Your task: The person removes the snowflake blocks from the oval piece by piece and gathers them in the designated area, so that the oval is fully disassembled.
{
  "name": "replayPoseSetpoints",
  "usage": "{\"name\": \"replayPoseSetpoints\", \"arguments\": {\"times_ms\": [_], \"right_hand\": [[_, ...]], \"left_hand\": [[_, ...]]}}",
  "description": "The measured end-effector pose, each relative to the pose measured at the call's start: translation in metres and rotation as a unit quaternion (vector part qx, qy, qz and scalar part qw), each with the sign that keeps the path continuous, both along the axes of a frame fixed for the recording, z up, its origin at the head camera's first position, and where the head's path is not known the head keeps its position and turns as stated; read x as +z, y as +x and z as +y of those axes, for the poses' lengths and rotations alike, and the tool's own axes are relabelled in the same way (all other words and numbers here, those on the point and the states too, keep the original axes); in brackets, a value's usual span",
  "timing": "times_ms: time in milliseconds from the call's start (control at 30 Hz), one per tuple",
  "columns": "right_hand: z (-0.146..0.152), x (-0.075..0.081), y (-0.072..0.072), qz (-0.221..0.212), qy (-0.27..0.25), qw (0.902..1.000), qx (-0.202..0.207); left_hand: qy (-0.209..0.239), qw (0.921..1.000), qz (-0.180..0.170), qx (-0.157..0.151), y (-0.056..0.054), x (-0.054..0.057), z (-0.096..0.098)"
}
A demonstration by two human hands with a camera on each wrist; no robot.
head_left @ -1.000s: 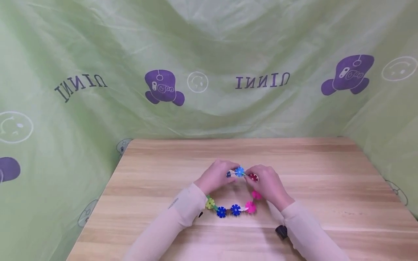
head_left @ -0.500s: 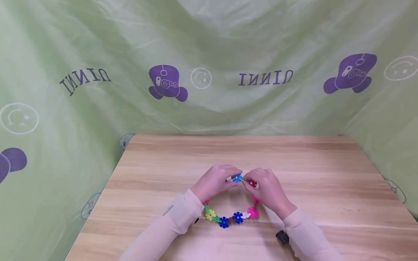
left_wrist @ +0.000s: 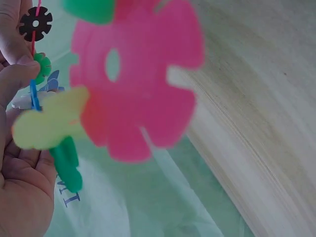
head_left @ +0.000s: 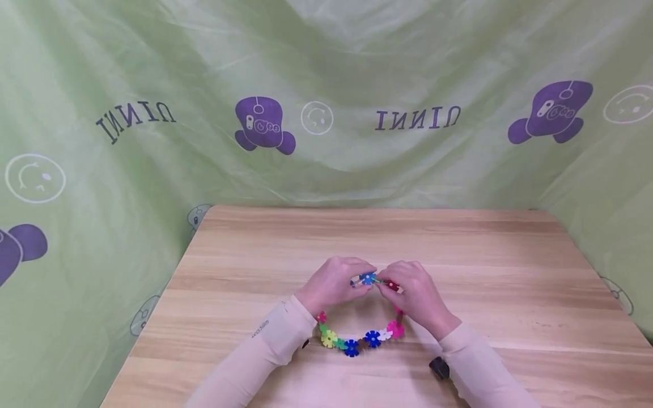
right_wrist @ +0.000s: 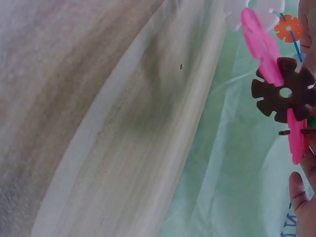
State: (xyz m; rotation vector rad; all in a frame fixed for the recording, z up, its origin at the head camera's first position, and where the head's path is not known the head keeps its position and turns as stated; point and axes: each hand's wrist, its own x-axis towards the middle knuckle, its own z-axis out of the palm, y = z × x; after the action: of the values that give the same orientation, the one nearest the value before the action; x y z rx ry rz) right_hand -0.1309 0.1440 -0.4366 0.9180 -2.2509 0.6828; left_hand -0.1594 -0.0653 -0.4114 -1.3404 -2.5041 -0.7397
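Note:
A ring of linked plastic snowflake discs hangs between both hands over the table. At its far side the left hand (head_left: 336, 285) pinches a blue disc (head_left: 368, 278) between thumb and fingers. Opposite it, the right hand (head_left: 417, 296) pinches the chain beside a red disc (head_left: 391, 285), with a green edge showing between the two hands. Yellow (head_left: 329, 339), dark blue (head_left: 351, 348) and pink (head_left: 395, 329) discs curve along the near side. Close to the left wrist camera is a large pink disc (left_wrist: 143, 98); a brown disc (right_wrist: 284, 91) shows in the right wrist view.
The wood-grain table (head_left: 510, 272) spreads out around the hands. A green printed curtain (head_left: 347, 164) stands behind it and along both sides. A black wrist device (head_left: 439, 368) sits under the right sleeve.
Both hands and the disc ring have come slightly nearer the person. The left fingers now cover more of the blue disc, and the head view has tilted down a little.

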Motion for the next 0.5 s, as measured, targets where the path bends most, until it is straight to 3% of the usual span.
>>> {"name": "replayPoseSetpoints", "arguments": {"times_ms": [333, 500], "right_hand": [[-0.0018, -0.0019, -0.0032, 0.020, -0.011, 0.9996, 0.016], [0.0003, -0.0018, -0.0039, 0.012, -0.009, 0.9999, -0.004]], "left_hand": [[0.007, 0.9998, -0.017, 0.010, 0.0011, -0.0016, -0.0040], [0.005, 0.9986, -0.025, 0.046, 0.0001, 0.0013, -0.0091]]}}
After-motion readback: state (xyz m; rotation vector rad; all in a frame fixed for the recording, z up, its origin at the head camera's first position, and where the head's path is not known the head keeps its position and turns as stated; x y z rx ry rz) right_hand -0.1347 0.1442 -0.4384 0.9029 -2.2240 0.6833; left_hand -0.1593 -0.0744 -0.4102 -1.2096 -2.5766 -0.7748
